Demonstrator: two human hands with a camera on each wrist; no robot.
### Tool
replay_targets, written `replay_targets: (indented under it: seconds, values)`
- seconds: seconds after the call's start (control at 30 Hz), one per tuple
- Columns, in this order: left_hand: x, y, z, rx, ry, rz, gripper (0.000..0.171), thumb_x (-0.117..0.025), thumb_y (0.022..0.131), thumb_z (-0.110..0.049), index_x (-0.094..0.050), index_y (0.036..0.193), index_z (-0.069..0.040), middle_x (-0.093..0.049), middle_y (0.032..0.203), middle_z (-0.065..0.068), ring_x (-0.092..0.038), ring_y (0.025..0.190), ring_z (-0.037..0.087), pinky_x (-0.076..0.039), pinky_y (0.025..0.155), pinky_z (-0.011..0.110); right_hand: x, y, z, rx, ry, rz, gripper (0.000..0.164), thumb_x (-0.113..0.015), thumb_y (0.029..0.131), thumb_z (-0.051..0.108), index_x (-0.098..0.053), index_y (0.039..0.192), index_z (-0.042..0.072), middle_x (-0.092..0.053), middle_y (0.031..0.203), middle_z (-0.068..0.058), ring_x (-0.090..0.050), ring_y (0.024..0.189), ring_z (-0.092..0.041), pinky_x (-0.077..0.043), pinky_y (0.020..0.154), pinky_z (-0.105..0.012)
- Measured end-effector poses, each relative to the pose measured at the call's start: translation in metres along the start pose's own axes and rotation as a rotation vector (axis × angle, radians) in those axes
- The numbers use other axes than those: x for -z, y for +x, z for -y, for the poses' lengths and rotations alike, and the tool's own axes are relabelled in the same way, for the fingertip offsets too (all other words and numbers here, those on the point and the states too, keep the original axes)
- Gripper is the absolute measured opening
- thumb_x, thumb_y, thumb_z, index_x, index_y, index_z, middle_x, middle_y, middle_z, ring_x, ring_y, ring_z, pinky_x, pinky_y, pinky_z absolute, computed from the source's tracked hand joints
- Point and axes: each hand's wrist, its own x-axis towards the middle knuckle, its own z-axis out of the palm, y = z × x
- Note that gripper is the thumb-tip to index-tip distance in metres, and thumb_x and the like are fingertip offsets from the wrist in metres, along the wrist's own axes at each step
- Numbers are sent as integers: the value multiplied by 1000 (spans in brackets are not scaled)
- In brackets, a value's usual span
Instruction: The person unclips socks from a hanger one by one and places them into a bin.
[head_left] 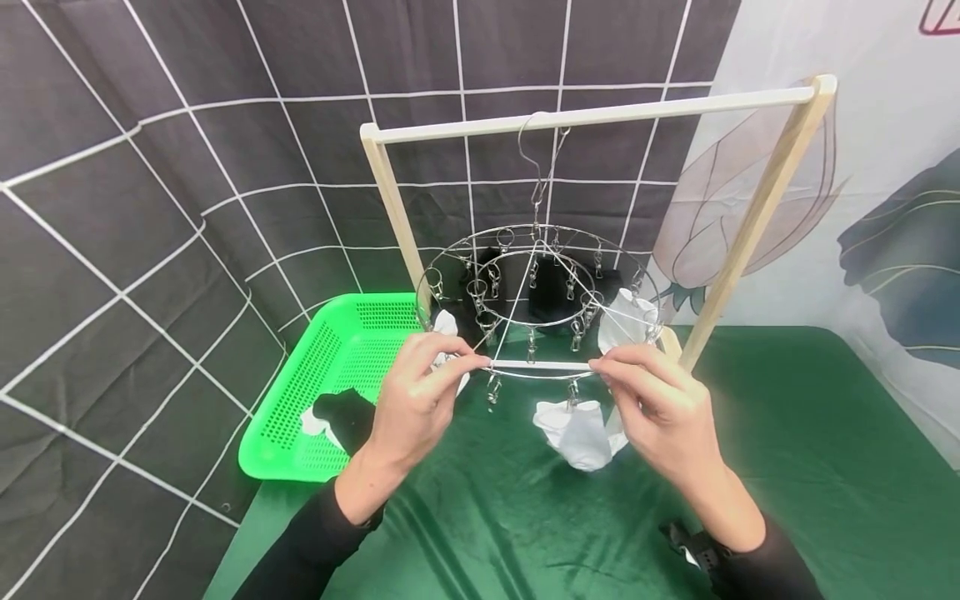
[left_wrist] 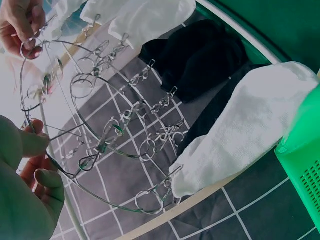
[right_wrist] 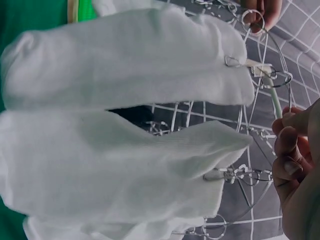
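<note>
A round metal sock hanger [head_left: 429, 279] with two rings and several dangling clips hangs by a hook. At its near rim, my left hand [head_left: 416, 400] pinches the wire between thumb and fingertips. My right hand [head_left: 663, 408] pinches the same rim farther right. White socks [right_wrist: 125, 65] hang from clips at the front and right, close to the right hand. Another white sock [left_wrist: 250, 120] is clipped on the left side, near the green basket. Black socks [left_wrist: 195, 60] hang at the back of the rings.
A wooden stand [head_left: 600, 117] carries the hanger on its top bar. To the left, a green perforated basket [head_left: 262, 433] holds a black sock [head_left: 345, 417] and something white. Green cloth [head_left: 810, 433] covers the table. A dark gridded curtain [head_left: 225, 50] stands behind.
</note>
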Motion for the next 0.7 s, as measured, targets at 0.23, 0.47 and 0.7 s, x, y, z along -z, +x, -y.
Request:
replay_targets:
  seconds: [0.23, 0.47, 0.7]
  values:
    - [4, 6, -12, -60, -27, -153, 27, -56, 79, 5, -70, 101, -1, -65, 97, 11, -59, 88, 27, -48, 81, 33, -4, 3, 4, 19, -16, -18, 16, -59, 80, -6, -74, 84, -1, -66, 78, -11, -50, 62, -13, -34, 52, -14]
    - [-8, -11, -30, -257, -197, -140, 12, -59, 81, -12, -67, 76, -4, -65, 73, 3, -62, 66, 13, -53, 66, 21, -7, 5, 8, 42, -2, -18, 17, -57, 81, -6, -73, 83, -3, -65, 78, -12, -53, 62, -16, -40, 54, -17]
    - [-38, -65, -33, 273, -119, 265, 31, -65, 83, -46, -65, 103, -22, -65, 91, -13, -61, 82, -1, -49, 70, 18, -10, 4, 11, 44, 9, -8, 18, -56, 82, -6, -73, 86, -3, -65, 80, -13, -56, 67, -20, -44, 60, -18]
